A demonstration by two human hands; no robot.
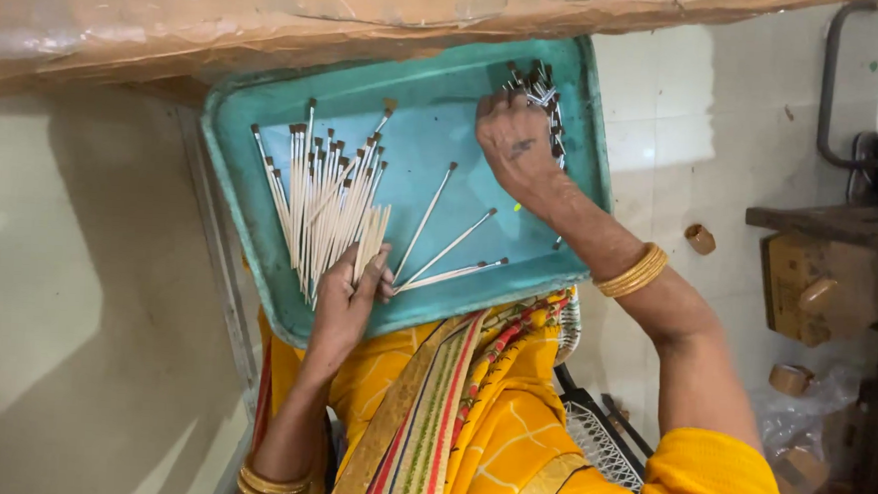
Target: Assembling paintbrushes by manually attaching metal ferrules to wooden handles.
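- Teal rectangular metal tray (260, 218): on lap.
- Left hand (348, 297): gripping bundle of pale brown-tipped sticks (323, 211), near edge.
- Right hand (513, 141): fingers closed on far-corner sticks (539, 90).
- Step, judged: gathering; next, align tips.

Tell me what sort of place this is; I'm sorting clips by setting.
Probably a small home workshop for hand assembly. A teal tray on the lap holds many small paintbrushes, and cardboard boxes and tape rolls lie on the tiled floor.

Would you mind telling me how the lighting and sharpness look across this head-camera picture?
Head view: soft daylight, no harsh glare; the teal tray and white brushes are sharp; a broad shadow falls on the wall at left; the right hand is slightly motion-blurred; the cluttered right edge is dim.
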